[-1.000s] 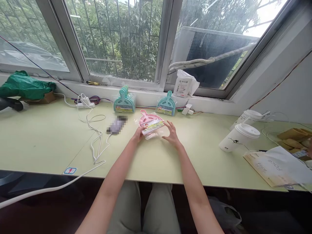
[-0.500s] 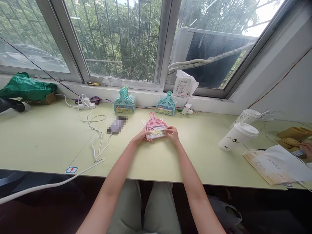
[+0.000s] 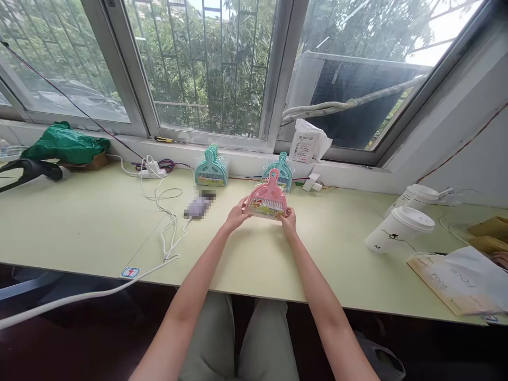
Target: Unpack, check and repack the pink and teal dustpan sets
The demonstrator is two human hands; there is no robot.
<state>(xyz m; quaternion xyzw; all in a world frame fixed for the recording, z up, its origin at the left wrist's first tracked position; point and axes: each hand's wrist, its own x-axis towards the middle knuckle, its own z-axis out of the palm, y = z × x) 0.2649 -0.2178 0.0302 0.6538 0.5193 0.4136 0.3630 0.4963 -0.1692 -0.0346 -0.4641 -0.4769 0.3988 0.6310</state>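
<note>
A pink mini dustpan-and-brush set [image 3: 268, 197] in clear wrap is held upright above the pale green table [image 3: 79, 222]. My left hand [image 3: 237, 214] grips its lower left corner and my right hand [image 3: 289, 218] grips its lower right corner. Right behind it, a single teal set [image 3: 282, 170] leans against the window ledge. A stack of teal sets [image 3: 211, 168] stands further left on the ledge side.
A white power strip [image 3: 150, 170] and its cords trail over the table's left half beside a blurred small device [image 3: 198, 205]. A green bag [image 3: 65, 148] lies far left. Two lidded paper cups [image 3: 397, 228] and a paper bag [image 3: 456, 278] sit right. A tissue pack [image 3: 307, 144] rests on the sill.
The pink set was lying flat under my left hand; both hands took hold of it and lifted it upright, moving it toward the teal set at the window.
</note>
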